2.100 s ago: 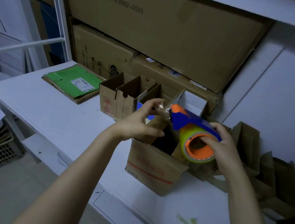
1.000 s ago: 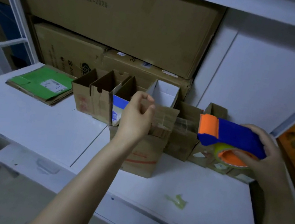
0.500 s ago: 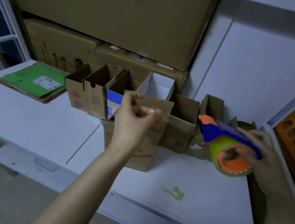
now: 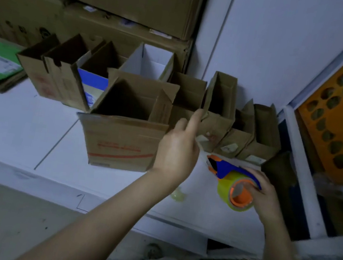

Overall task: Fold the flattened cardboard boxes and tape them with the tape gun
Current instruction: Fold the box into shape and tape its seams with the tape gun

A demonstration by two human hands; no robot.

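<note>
Your right hand (image 4: 268, 192) grips the tape gun (image 4: 226, 169); your left hand (image 4: 177, 151) is loose-fingered and empty. The centre-frame cardboard box (image 4: 123, 137) looks light and bendy: hold its side walls.

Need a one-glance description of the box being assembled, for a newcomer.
On the white bench, a row of open cardboard boxes lines the back. One box stands in front of that row, left of the left hand. Only it sits forward alone, with a red stripe across its near face.
</note>
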